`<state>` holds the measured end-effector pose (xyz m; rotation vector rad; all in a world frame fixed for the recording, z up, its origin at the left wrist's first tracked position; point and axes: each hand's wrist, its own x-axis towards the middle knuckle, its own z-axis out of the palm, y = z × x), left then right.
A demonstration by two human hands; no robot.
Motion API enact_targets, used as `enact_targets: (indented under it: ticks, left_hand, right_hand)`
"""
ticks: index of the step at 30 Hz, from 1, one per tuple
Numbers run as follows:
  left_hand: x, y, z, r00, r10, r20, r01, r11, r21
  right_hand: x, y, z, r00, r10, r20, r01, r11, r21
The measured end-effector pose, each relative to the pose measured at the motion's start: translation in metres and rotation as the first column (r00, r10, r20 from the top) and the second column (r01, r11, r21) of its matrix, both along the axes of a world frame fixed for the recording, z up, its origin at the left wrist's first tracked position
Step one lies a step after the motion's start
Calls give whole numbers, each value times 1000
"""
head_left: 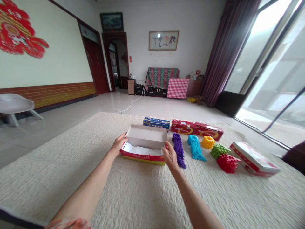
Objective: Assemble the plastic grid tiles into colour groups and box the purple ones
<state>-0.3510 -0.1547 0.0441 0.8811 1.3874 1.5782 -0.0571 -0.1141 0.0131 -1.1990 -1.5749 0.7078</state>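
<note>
A red and yellow cardboard box (pixel 143 158) stands in front of me with its lid raised at the back. White padding (pixel 143 149) lies inside it. My left hand (pixel 118 143) grips the box's left end, and my right hand (pixel 170 155) grips its right end, fingers closed over the edge. Just right of my right hand is a strip of purple interlocking toy pieces (pixel 178 149). Farther right are joined pieces in light blue (pixel 196 148), yellow (pixel 208 142), green (pixel 219 150) and red (pixel 228 163).
A blue box (pixel 156 122) and two red boxes, one on the left (pixel 183 126) and one on the right (pixel 209 130), line up behind. A white and red box (pixel 256 159) lies at the right. Everything rests on a cream quilted cover (pixel 71 162). A white chair (pixel 16 105) stands far left.
</note>
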Motion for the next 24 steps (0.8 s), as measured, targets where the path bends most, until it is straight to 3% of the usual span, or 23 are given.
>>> enact_targets:
  ticks: [5,10,15,19,24]
  left_hand:
    - [13,1,-10,984,178,13,-178,984,11]
    - [22,-8,-27,967,254,-26,-246,953,175]
    - [24,-11,-47,963,266,-53,-241,929,281]
    - [24,-9,-53,971,234,-44,-210,929,306]
    - [27,-3,-55,970,225,-96,-189,939,288]
  right_hand:
    - [3,15,11,999,4,49,-4,1000,-3]
    - [16,-9,16,999,-42,25,40,995,87]
    - [60,-51,-8,975,-219,26,207,950,236]
    - [90,-62,-27,952,-295,87,275,943,185]
    - [93,-56,-29,914,-329,236,305,943,134]
